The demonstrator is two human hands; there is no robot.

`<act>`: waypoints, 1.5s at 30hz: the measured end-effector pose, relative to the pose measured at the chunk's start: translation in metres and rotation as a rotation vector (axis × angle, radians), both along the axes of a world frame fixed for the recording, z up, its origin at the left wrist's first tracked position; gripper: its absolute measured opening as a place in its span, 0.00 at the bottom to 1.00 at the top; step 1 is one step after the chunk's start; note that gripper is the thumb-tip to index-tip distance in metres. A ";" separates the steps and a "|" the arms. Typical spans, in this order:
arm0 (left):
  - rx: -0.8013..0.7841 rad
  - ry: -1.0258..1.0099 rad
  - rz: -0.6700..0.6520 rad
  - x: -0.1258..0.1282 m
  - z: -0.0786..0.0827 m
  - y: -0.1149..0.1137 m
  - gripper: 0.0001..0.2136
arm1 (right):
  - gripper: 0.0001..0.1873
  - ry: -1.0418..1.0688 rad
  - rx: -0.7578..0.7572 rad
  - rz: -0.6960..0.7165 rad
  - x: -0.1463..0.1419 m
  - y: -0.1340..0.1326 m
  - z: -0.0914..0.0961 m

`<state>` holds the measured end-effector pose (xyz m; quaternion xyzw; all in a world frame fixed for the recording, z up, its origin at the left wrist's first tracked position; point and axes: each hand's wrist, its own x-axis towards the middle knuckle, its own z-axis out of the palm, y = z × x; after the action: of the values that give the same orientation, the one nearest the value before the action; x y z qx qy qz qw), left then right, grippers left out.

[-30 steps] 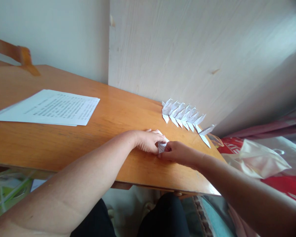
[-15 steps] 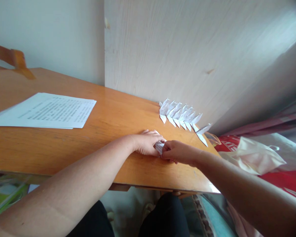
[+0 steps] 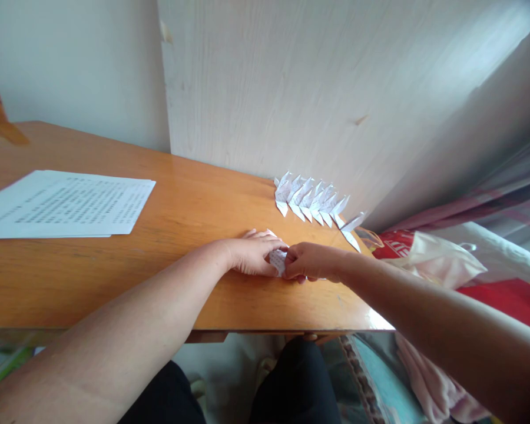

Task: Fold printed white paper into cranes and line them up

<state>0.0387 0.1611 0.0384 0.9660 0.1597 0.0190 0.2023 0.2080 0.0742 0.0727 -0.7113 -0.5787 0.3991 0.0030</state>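
A small folded printed paper (image 3: 277, 259) lies on the table under both of my hands, mostly covered by them. My left hand (image 3: 255, 254) rests over its left part, with thumb and fingers on either side of the visible patch, holding it down. Closed in a pinch, my right hand (image 3: 311, 262) grips the right part of the same paper. A row of folded paper pieces (image 3: 308, 199) stands behind my hands, with one more folded piece (image 3: 352, 227) at its right end.
Printed sheets (image 3: 79, 203) lie stacked on the left of the wooden table (image 3: 181, 200). A pale board (image 3: 265, 82) rises along the back edge. Beyond the right edge are a cream bag (image 3: 446, 256) and red bags (image 3: 507, 297). My knees are below the front edge.
The view has turned slightly right, so things on the table appear farther left. Both hands keep hold of the folded paper in nearly the same pose.
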 end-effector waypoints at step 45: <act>-0.010 0.045 0.015 -0.003 -0.007 0.005 0.26 | 0.08 -0.015 -0.028 -0.250 0.083 -0.030 -0.011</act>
<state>0.0359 0.1662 0.0315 0.9640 0.1714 -0.0022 0.2032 0.2908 0.0438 0.0617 -0.7807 -0.4801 0.3982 0.0387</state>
